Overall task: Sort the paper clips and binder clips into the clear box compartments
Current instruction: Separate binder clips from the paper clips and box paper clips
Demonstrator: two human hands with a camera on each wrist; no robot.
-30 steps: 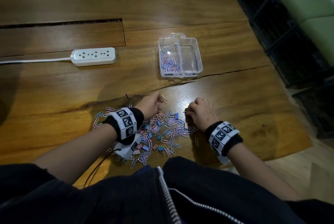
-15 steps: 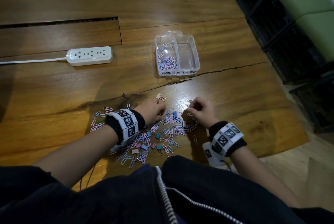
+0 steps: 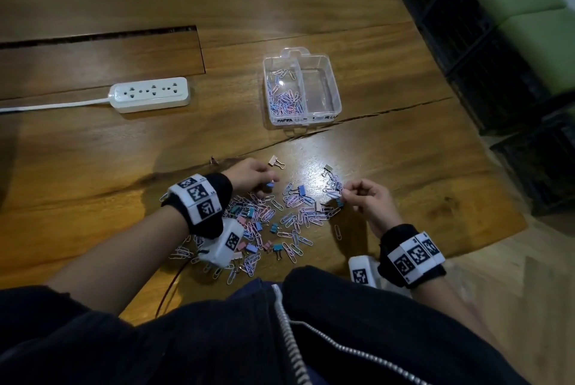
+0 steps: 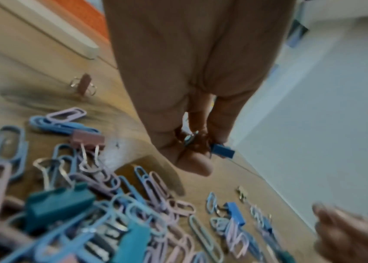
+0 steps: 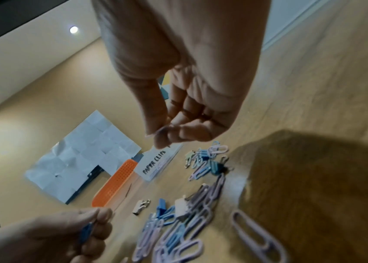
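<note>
Left hand [image 3: 249, 176]: pinches a blue binder clip [image 4: 222, 151].
Right hand [image 3: 367, 198]: fingertips together; whether on a clip, cannot tell.
Clear box [image 3: 334, 86]: paper clips [image 3: 284, 101] in left compartment.

Head cam: high, looks fwd/down over whole worktop [image 3: 93, 167], box far, clip pile [image 3: 280, 216] near. L wrist cam: v. close, low along fingers over pile [image 4: 111, 213]. R wrist cam: same, other side. All 3 share pile; each wrist view catches opposite hand.

The left hand [image 3: 249, 177] now pinches a blue binder clip [image 4: 222, 150]; the right hand [image 3: 367, 198] has lifted, apparently pinching a paper clip [image 3: 337, 193].
</note>
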